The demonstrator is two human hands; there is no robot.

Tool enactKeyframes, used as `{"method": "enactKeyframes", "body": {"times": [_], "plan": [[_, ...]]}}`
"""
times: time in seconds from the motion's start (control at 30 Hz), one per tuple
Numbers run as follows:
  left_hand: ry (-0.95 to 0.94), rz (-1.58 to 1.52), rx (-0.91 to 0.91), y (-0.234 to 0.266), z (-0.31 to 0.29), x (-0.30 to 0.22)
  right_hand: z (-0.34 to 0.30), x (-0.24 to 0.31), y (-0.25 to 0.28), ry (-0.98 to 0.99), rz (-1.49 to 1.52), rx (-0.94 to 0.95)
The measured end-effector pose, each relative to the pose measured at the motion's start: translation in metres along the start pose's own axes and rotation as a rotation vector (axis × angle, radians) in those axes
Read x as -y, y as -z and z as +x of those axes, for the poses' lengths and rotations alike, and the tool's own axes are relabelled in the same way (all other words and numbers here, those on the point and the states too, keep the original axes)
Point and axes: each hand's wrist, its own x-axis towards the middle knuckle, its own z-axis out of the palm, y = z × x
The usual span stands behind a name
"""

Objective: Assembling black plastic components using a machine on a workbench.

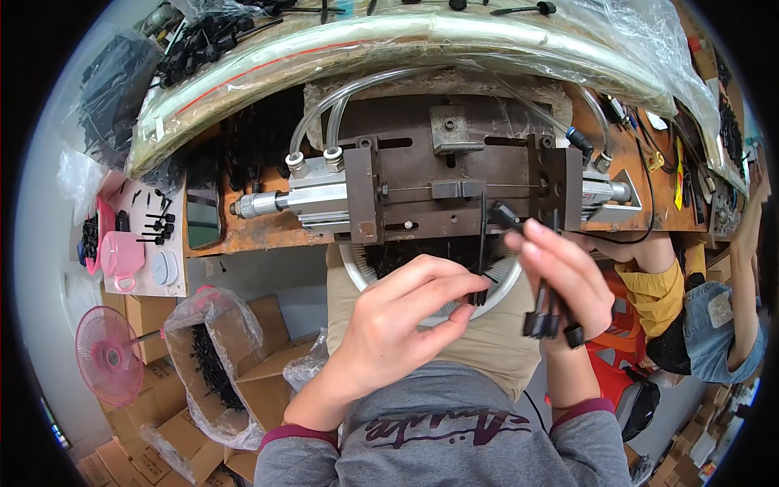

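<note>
My left hand point(402, 312) is closed, thumb and fingers pinching the lower end of a thin black plastic stick point(483, 235) that stands upright in front of the clamping fixture point(454, 150). Several more black sticks with knobbed ends point(542, 323) are bunched in my right hand point(572, 280). Their knobs hang below its fingers, and another black knob point(505, 215) pokes out above the fingertips. Both hands are just short of the fixture's near edge, over a white-rimmed basket point(354, 268) of black pieces on my lap. What exactly the left fingertips cover is hidden.
Silver air cylinders point(320, 203) with clear hoses point(381, 77) flank the fixture. At left are a pink basket point(123, 253), a pink fan point(108, 355) and a plastic-lined carton point(235, 325). On the right sits another person in yellow shorts point(656, 292). Film-wrapped padding point(406, 36) runs behind.
</note>
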Motion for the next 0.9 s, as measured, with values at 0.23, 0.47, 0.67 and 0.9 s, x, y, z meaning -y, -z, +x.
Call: {"method": "enactKeyframes", "body": {"times": [0.23,0.47,0.67,0.9], "plan": [[-0.172,0.443,-0.040,-0.013,0.004,0.018,-0.004,-0.003,0.002,-0.251,0.200,-0.189],[-0.193,0.692,0.003,-0.016,0.018,0.011,-0.008,0.002,0.000,-0.310,0.221,-0.186],[-0.129,0.766,0.093,-0.009,0.022,0.009,-0.005,0.008,0.003,-0.371,0.281,-0.193],[-0.132,0.773,0.078,-0.009,0.023,0.009,-0.001,0.015,0.005,-0.536,0.527,-0.193]]}}
